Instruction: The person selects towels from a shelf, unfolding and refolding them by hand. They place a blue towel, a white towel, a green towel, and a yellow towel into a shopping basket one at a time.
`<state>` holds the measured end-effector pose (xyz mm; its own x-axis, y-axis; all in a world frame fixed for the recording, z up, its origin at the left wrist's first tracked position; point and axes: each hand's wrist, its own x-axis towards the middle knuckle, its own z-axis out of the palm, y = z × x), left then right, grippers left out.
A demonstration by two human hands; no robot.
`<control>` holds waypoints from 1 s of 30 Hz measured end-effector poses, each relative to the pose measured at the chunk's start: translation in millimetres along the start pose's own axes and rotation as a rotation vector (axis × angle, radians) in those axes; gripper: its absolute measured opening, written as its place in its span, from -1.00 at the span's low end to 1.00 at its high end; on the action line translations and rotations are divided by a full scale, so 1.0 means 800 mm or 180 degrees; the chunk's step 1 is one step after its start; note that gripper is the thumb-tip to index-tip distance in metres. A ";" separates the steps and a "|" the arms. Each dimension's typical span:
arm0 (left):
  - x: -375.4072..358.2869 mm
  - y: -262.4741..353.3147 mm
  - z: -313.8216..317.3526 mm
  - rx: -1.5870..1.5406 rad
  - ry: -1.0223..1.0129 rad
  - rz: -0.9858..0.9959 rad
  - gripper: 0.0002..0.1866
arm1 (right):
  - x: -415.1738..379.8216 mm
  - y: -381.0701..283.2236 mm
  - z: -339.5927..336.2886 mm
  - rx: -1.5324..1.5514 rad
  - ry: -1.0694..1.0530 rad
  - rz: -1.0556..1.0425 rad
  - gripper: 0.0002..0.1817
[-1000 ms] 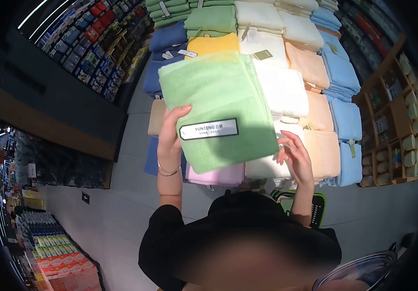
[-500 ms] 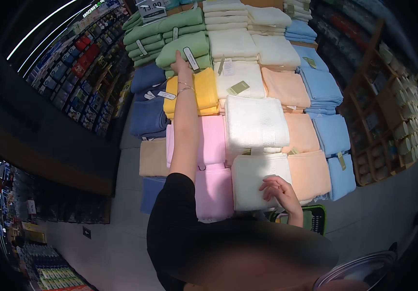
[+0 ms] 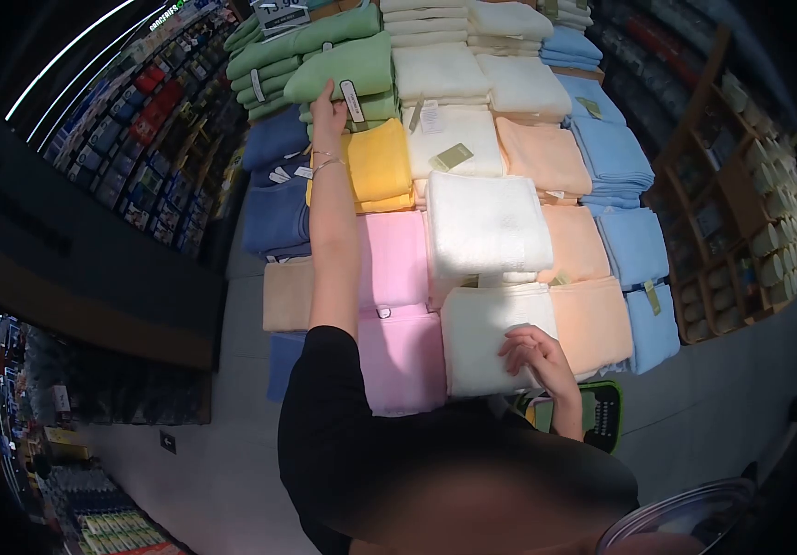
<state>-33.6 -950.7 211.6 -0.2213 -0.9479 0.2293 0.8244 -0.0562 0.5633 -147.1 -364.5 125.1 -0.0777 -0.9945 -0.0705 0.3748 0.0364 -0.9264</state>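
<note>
My left hand (image 3: pixel 328 113) reaches far forward to the green stack, its fingers closed on the front edge of the top folded green towel (image 3: pixel 341 69). A dark-edged white label (image 3: pixel 352 100) hangs from that towel beside my fingers. Yellow towels (image 3: pixel 378 165) lie just below my wrist, which wears thin bracelets. My right hand (image 3: pixel 530 350) is loosely bent, fingers a little apart, over a folded white towel (image 3: pixel 481 338) at the near edge of the display. Another white towel (image 3: pixel 489 222) lies above it, with pink towels (image 3: pixel 401 361) to the left.
Peach towels (image 3: pixel 591 324) and light blue towels (image 3: pixel 611 153) fill the right side; navy towels (image 3: pixel 273 222) the left. A green-rimmed basket (image 3: pixel 611 416) is near my right forearm. Shelves (image 3: pixel 722 213) stand at right, a product rack (image 3: pixel 130 120) at left, a price sign (image 3: pixel 283 16) at the back.
The view has shifted slightly. My left hand and the top green towel have moved a little up and left, more of the stack beneath showing. My right hand stays over the white towel.
</note>
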 end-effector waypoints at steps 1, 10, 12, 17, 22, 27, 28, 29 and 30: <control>0.005 0.001 -0.004 -0.0072 -0.0158 -0.0015 -0.59 | 0.000 0.000 -0.001 0.0033 -0.0012 -0.0009 -0.74; -0.015 -0.013 0.018 0.0471 0.1124 0.0237 -0.50 | 0.002 0.006 -0.003 0.0161 -0.0045 -0.0027 -0.74; -0.025 -0.016 0.034 0.0305 0.1246 0.0408 -0.49 | 0.003 0.003 -0.001 0.0123 -0.0046 -0.0085 -0.74; -0.019 -0.030 0.031 0.1190 0.1182 0.0940 -0.31 | 0.002 0.002 -0.001 0.0160 0.0026 -0.0014 -0.75; -0.053 -0.006 0.081 0.4267 0.1983 0.1817 -0.13 | -0.001 0.005 0.002 0.0106 0.0044 -0.0027 -0.75; -0.048 0.005 0.086 0.5443 0.0385 0.3343 -0.13 | -0.001 0.005 0.000 0.0094 0.0078 -0.0044 -0.76; -0.047 0.002 0.087 0.6035 -0.0037 0.2591 -0.13 | -0.001 0.005 0.001 0.0104 0.0080 -0.0050 -0.76; -0.047 -0.001 0.087 0.6556 -0.0470 0.1782 -0.13 | -0.001 0.005 0.001 0.0114 0.0083 -0.0054 -0.76; -0.048 -0.003 0.086 0.6998 -0.0911 0.0914 -0.14 | -0.002 0.005 0.002 0.0127 0.0085 -0.0053 -0.76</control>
<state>-63.3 -892.9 256.1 -0.4530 -0.7959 0.4015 -0.8086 0.5565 0.1909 -144.0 -363.1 121.9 -0.1086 -0.9919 -0.0656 0.4097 0.0155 -0.9121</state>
